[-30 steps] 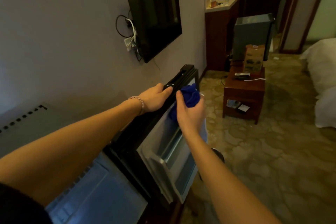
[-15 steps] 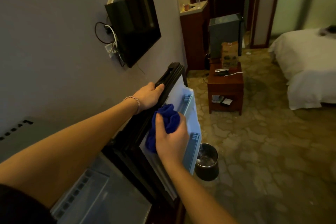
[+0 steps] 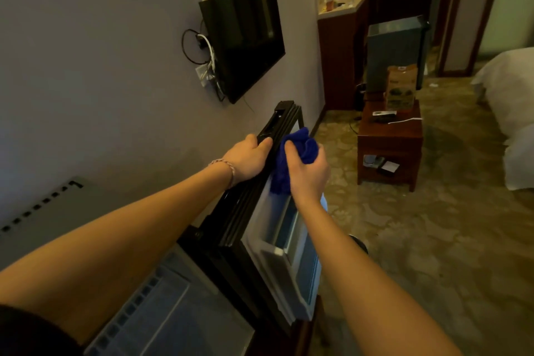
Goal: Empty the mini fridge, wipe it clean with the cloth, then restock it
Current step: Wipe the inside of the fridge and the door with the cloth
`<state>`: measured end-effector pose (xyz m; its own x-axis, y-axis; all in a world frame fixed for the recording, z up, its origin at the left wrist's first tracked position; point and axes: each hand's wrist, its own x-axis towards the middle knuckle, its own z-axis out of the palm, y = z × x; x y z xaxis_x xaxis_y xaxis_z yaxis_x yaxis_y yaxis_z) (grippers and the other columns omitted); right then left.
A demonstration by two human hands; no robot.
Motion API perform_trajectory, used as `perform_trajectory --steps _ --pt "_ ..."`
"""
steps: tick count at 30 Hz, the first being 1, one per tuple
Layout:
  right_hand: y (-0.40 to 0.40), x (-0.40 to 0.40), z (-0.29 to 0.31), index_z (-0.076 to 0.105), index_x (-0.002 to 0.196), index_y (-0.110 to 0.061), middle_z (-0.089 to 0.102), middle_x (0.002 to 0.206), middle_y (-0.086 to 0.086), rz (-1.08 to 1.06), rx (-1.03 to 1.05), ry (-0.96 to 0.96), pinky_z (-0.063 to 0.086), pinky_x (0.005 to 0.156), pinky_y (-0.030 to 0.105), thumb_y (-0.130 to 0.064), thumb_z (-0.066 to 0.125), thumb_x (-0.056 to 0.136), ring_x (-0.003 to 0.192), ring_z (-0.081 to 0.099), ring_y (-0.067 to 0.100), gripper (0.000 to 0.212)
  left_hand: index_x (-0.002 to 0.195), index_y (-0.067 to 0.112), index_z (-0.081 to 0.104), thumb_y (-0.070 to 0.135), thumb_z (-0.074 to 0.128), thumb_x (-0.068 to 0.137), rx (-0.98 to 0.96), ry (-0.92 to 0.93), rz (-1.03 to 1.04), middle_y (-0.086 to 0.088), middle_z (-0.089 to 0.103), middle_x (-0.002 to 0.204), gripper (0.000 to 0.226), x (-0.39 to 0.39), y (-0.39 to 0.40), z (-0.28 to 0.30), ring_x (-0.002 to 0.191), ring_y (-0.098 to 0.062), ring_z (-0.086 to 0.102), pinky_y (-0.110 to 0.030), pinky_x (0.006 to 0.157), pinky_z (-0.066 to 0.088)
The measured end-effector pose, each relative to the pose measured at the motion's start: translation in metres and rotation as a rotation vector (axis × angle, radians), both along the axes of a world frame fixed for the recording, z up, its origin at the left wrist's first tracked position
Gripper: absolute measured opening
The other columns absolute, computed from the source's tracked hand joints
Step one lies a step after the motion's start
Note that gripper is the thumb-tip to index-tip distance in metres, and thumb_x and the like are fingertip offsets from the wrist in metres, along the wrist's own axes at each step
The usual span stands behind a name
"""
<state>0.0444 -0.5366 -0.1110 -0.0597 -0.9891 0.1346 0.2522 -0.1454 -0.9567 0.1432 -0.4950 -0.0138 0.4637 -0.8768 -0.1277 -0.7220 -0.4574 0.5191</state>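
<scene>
The mini fridge door (image 3: 284,121) stands swung open, its black top edge running away from me and its pale inner liner with shelf rails (image 3: 284,243) facing right. My left hand (image 3: 248,157) grips the top edge of the door, fingers curled over it. My right hand (image 3: 307,169) holds a bunched blue cloth (image 3: 294,153) and presses it on the upper part of the inner liner, just right of the left hand. The fridge's grey top (image 3: 161,318) lies below my left arm. The fridge interior is hidden.
A wall-mounted TV (image 3: 245,37) with dangling cables hangs ahead. A low wooden table (image 3: 390,139) carries a brown box (image 3: 400,87) and a remote. A second dark fridge (image 3: 396,52), a cabinet and a bed (image 3: 511,113) lie beyond. A dark bin (image 3: 359,246) shows behind my right forearm.
My right hand has carried the cloth down the inner liner and then back up toward the door's top edge. My left hand keeps its grip on the door. The view has shifted.
</scene>
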Motion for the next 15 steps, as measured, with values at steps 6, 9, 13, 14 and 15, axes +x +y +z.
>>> perform_trajectory --steps 6,9,13,14,15 --pt "-0.056 0.015 0.012 0.058 0.1 -0.024 0.064 0.09 -0.01 0.024 0.102 0.026 0.047 0.071 0.024 -0.043 0.071 0.087 0.088 0.064 0.013 0.026 0.134 0.012 0.044 0.051 0.032 0.103 0.016 -0.017 0.036 0.0 0.053 0.099 0.051 0.004 -0.002 0.001 0.078 -0.01 0.052 -0.027 0.059 0.034" --pt "-0.045 0.011 0.017 0.06 0.097 -0.025 0.066 0.093 -0.007 0.056 0.121 0.045 0.042 0.064 0.019 -0.04 0.07 0.088 0.084 0.062 0.008 0.021 0.135 0.012 0.043 0.052 0.032 0.103 0.023 -0.003 0.042 -0.002 0.054 0.103 0.052 0.005 -0.002 0.003 0.081 -0.011 0.054 -0.028 0.06 0.036" --pt "0.014 0.004 0.01 0.057 0.088 -0.032 0.067 0.086 -0.005 0.048 0.093 0.038 0.053 0.074 0.029 -0.042 0.068 0.088 0.08 0.065 0.01 0.015 0.137 0.012 0.042 0.051 0.032 0.104 0.024 0.015 0.04 -0.003 0.056 0.106 0.053 0.007 -0.003 0.003 0.086 -0.013 0.056 -0.028 0.061 0.037" --pt "0.033 0.0 0.008 0.056 0.087 -0.032 0.066 0.084 -0.005 0.055 0.083 0.041 0.053 0.073 0.027 -0.041 0.069 0.089 0.078 0.064 0.007 0.015 0.137 0.011 0.042 0.051 0.031 0.104 0.026 0.009 0.037 -0.006 0.057 0.113 0.054 0.007 -0.003 0.004 0.089 -0.015 0.057 -0.029 0.064 0.038" --pt "0.05 -0.004 0.006 0.056 0.086 -0.032 0.065 0.082 -0.006 0.06 0.066 0.035 0.052 0.071 0.023 -0.039 0.07 0.089 0.076 0.063 0.004 0.016 0.138 0.009 0.042 0.051 0.031 0.104 0.028 -0.006 0.033 -0.009 0.057 0.121 0.055 0.007 -0.003 0.004 0.093 -0.017 0.056 -0.031 0.07 0.039"
